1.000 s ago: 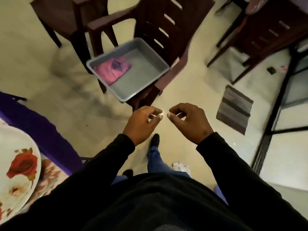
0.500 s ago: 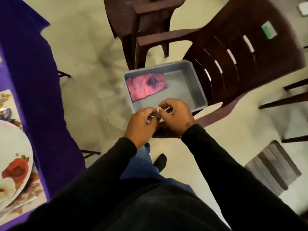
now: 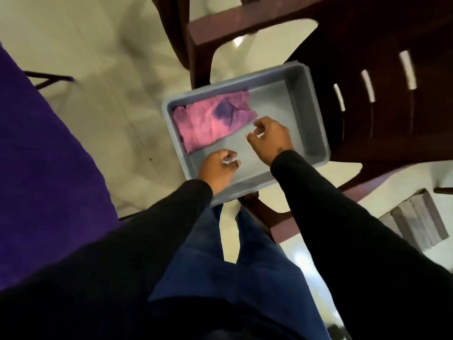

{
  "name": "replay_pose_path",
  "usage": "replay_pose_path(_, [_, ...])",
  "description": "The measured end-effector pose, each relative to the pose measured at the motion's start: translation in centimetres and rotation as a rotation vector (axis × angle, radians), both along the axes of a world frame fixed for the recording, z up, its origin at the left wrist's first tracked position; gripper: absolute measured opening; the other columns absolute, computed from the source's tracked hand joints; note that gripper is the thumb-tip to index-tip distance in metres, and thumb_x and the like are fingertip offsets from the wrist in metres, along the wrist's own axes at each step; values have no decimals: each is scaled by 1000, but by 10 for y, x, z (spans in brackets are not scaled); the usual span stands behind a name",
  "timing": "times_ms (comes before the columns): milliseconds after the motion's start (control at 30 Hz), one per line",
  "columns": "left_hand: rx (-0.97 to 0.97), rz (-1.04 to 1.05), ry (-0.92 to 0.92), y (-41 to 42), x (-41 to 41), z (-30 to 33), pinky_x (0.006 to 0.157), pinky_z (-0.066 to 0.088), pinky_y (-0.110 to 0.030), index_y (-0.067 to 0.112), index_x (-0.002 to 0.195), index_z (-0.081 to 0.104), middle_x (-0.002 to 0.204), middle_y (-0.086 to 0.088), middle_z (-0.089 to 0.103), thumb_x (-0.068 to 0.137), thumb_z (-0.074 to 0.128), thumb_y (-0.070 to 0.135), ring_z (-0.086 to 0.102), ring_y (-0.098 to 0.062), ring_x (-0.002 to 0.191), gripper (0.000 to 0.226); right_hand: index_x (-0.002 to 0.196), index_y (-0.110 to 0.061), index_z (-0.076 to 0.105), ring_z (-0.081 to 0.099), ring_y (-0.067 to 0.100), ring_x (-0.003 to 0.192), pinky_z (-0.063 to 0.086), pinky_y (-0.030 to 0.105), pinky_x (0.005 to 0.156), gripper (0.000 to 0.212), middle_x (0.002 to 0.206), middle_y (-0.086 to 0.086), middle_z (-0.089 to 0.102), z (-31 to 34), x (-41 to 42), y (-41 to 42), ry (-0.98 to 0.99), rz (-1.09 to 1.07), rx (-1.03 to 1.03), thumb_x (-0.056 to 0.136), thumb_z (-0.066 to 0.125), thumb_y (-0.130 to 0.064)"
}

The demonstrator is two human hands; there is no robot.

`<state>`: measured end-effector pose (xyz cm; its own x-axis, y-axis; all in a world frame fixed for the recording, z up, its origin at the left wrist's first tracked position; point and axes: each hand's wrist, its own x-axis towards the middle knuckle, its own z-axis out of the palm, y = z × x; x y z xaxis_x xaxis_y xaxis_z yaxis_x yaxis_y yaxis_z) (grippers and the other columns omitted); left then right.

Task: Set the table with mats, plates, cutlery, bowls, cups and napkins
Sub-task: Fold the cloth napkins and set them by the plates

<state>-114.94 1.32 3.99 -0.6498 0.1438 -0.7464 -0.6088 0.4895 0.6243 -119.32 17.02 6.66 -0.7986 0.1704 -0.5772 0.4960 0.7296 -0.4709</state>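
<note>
Fingers loosely curled and holding nothing, left hand [image 3: 218, 168] and right hand [image 3: 270, 138] hover over the tray [image 3: 316, 123]; 1 pink napkin [image 3: 210, 121] remains unplaced.

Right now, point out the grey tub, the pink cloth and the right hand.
grey tub [image 3: 316, 114]: head view, on its right inner wall.
pink cloth [image 3: 208, 123]: head view, on the cloth's middle, inside the tub.
right hand [image 3: 272, 138]: head view, on the back of the hand.
</note>
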Motion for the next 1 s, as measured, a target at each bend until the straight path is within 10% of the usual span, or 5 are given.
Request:
replay_pose_path(333, [-136,84,-19,9,-68,-102,107,43,-29,8,137,58,138,-6,61,93,70,23,58,-21,125,49,137,-12,42,46,33,126,45,42,99,48,138,12,48,-132,-50,2,-131,98,121,93,60,-22])
replay_pose_path(533, [-130,109,-70,21,-66,-115,105,42,-27,10,140,56,139,-7,60,95,67,32,57,-22,126,51,118,-10,58,57,36,112,51,41,93,36,117,14,63,-160,-63,5,-232,47,96,94,59,-37])
replay_pose_path(700, [-164,148,-30,32,-53,-101,93,49,-27,11,126,66,116,-4,71,95,66,29,65,-23,110,36,72,-17,59,53,23,68,40,23,67,24,70,1,56,-141,-55,1,-181,29,-56,93,62,-28])
replay_pose_path(1000, [41,592,-16,41,-29,25,63,52,-25,1,109,66,95,-8,70,101,54,25,63,-15,76,28,78,-2,71,56,27,72,51,35,72,10,76,15,64,-5,-20,12,278,254,-117,81,64,-7])
